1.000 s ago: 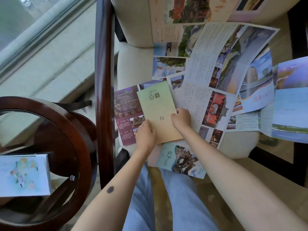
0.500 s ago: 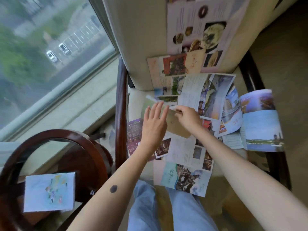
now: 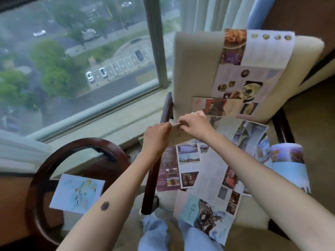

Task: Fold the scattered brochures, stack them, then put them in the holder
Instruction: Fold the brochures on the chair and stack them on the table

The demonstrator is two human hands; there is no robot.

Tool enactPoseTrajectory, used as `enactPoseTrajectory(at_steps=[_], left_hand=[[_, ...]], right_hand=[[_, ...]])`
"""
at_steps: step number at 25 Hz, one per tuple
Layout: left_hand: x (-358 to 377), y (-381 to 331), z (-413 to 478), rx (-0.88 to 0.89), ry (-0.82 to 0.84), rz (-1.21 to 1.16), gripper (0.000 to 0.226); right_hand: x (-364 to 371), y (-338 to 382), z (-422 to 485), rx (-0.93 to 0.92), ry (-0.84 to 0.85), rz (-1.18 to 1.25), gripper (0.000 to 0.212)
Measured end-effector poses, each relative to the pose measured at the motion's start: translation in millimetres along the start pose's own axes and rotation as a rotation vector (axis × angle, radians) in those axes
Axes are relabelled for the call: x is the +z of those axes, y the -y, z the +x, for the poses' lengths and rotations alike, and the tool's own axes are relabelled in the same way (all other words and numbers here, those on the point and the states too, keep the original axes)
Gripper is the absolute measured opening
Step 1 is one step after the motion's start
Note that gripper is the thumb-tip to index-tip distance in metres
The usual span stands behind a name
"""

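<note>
Both the left hand (image 3: 157,136) and right hand (image 3: 194,124) pinch the pale tan folded paper brochure (image 3: 178,136) above the cream chair seat (image 3: 253,212) (unfolded brochures (image 3: 210,165) lie scattered below), so I'd square its edges before pressing the crease firm.

I record a large window (image 3: 81,60) at upper left, with a grey mullion (image 3: 155,42) and a pale stone sill (image 3: 112,122). It admits soft, overcast daylight. Pale curtains (image 3: 204,13) hang to its right. A cream upholstered armchair (image 3: 195,73) with dark wooden arms stands beside a round, dark-wood worktop (image 3: 76,144). The floor (image 3: 311,113) is tan and the wall (image 3: 293,15) brown.
</note>
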State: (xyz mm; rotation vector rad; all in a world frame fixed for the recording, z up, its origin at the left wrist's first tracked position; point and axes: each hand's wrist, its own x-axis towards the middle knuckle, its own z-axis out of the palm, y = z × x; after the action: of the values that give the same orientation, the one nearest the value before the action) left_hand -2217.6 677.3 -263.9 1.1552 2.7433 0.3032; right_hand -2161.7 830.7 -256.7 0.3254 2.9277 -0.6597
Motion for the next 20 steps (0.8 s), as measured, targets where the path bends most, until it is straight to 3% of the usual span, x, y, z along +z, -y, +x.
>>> enactPoseTrajectory(at_steps=[4,7,10,14,17,20], left_hand=[[-28,80,-49,-0.233,-0.125,-0.11,0.021],[-46,134,-94,-0.495,-0.304,-0.218,0.019],[-55,177,-134,-0.709,-0.371,-0.281,0.022],[-40,214,-169,-0.817,-0.395,-0.318,0.024],[-22,230,-183,-0.846,-0.368,-0.346,0.027],[-1,245,-193,-0.814,-0.311,-0.421,0.025]], right_hand=[[17,65,31,-0.094,-0.064,-0.042,0.025],[45,126,46,0.012,-0.193,0.033,0.045],[86,201,51,0.127,0.029,0.378,0.04],[140,290,46,0.268,0.415,0.856,0.031],[170,327,53,0.379,0.478,1.036,0.026],[198,337,66,0.407,0.392,0.93,0.014]])
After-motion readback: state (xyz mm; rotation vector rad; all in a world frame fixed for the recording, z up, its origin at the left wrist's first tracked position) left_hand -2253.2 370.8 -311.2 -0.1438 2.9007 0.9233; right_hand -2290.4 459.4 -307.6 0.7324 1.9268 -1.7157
